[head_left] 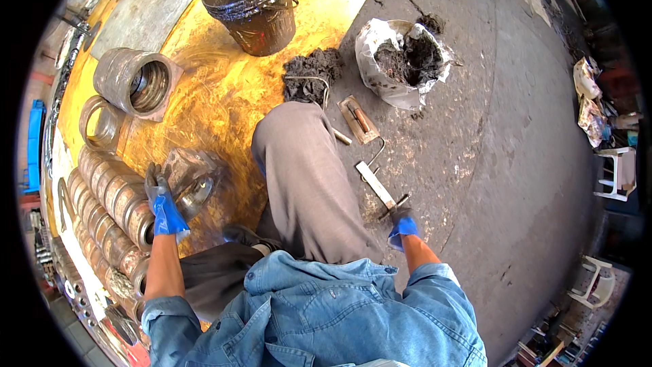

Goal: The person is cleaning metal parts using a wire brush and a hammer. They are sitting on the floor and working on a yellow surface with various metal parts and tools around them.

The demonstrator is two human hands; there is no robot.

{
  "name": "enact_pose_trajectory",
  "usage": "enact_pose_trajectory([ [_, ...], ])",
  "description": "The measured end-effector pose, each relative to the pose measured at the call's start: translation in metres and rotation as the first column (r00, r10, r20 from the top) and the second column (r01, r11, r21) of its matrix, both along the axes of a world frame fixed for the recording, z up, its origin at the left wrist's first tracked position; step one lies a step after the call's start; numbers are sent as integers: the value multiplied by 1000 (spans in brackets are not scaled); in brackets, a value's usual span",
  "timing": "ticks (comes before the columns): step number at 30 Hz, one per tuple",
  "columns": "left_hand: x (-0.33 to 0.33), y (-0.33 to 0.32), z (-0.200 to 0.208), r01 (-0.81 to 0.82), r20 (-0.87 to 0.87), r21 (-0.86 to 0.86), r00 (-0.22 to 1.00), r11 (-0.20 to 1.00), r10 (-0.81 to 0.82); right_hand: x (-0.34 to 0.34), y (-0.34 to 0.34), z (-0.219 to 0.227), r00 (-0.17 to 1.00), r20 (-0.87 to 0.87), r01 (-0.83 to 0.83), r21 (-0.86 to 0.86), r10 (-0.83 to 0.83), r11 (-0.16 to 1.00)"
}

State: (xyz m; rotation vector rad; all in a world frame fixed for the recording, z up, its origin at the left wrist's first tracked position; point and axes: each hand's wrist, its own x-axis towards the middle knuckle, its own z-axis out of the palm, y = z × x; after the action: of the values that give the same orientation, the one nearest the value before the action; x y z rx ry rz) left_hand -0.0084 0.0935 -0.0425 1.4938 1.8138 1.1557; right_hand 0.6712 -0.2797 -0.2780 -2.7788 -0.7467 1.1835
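Note:
My left hand (163,207), in a blue glove with blackened fingers, is at the side of a brown metal ring piece with a square plate (193,173). Its fingers are stretched upward, and the piece is partly blurred. To the left lie rows of similar metal rings (119,194). Low on my right, my gloved right hand (403,223) is closed around the dark end of a tool with a long, pale flat blade (375,185). Beyond the blade, a trowel with a wooden handle (360,121) rests on the floor.
A dark, smeared bucket (261,30) stands ahead. Right of it is a white sack (370,68) holding black, clumpy material; a black heap (312,71) lies between them. Thick ring stacks (122,78) stand at left. Small white stools (617,170) are at the far right.

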Motion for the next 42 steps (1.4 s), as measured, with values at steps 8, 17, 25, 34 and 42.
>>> enact_pose_trajectory([
  [8, 13, -23, 4, -5, 375, -12, 927, 1000, 9, -37, 14, 0, 980, 47, 196, -79, -192, 977],
  [17, 33, -36, 21, -71, -76, -16, 995, 997, 70, -49, 27, 4, 978, 67, 202, -70, -197, 977],
  [25, 43, -39, 30, -101, -252, 25, 962, 995, 104, -30, 10, -66, 974, -78, 197, -154, -210, 968],
  [34, 46, -47, 51, -146, -366, -3, 921, 989, 135, -45, 27, -40, 996, -57, 59, -83, -64, 995],
  [42, 41, -42, 37, -89, -198, -7, 976, 996, 86, -39, 30, -32, 996, -52, 72, -83, -76, 994],
])
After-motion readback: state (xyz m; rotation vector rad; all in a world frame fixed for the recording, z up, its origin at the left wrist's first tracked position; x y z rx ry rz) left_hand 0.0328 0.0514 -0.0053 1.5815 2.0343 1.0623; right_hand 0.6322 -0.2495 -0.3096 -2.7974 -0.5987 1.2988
